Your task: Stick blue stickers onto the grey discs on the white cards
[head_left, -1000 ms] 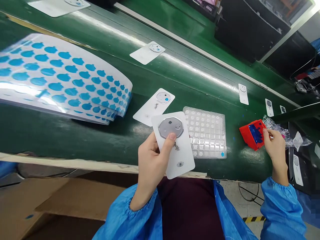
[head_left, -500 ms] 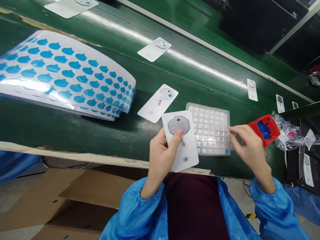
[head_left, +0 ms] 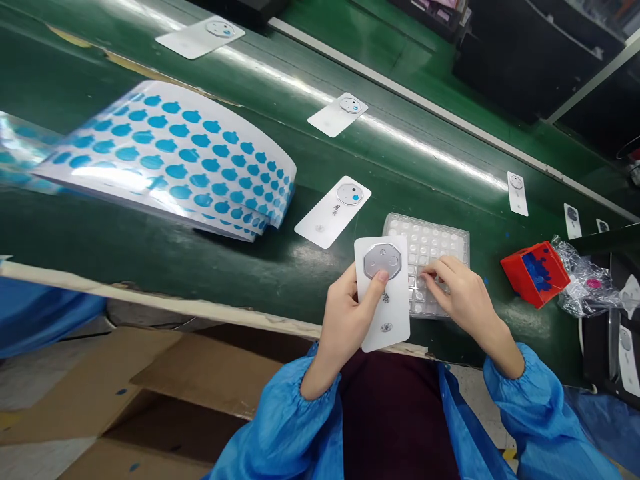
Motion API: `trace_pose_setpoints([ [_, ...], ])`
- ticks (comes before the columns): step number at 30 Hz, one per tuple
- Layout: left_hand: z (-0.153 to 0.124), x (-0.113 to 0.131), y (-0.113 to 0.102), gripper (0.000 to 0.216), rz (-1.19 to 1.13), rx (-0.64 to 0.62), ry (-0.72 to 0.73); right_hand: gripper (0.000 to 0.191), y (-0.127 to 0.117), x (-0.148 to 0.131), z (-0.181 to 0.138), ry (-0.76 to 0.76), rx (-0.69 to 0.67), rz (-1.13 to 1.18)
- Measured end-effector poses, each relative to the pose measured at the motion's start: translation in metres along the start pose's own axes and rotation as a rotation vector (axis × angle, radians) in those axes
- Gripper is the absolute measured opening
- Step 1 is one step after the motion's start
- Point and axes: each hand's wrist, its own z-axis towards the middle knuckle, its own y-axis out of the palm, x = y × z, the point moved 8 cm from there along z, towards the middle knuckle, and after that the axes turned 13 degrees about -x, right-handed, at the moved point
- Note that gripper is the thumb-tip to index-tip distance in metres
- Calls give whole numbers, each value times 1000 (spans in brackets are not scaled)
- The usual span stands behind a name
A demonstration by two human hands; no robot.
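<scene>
The left hand (head_left: 345,327) grips a white card (head_left: 387,327), its thumb (head_left: 381,277) pressed on the card's octagonal metal plate (head_left: 382,261), while the right hand's (head_left: 463,300) curled fingers (head_left: 430,272) rest on a clear blister tray (head_left: 464,235) near the front edge of the green conveyor belt (head_left: 250,280), any pinch hidden.
</scene>
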Motion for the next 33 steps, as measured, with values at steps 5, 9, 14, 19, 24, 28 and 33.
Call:
trace_pose_setpoints([
  [5,-2,2,8,26,29,-17,23,10,-18,-11,-11,43,176,453],
  [9,-6,4,15,25,100,-19,46,12,-14,-7,-15,174,248,849],
  [14,-14,13,23,22,219,-17,147,12,-5,-4,-8,238,194,1032],
  [19,-17,24,29,27,258,-37,237,12,-6,-6,-6,239,199,1045],
  [24,-19,27,31,20,286,-20,275,11,-11,-7,-10,256,245,963],
  [28,-21,27,32,18,296,-15,306,9,-17,-9,-9,251,240,893],
  [33,-22,29,33,17,285,-31,317,7,-19,-11,-8,247,225,857],
])
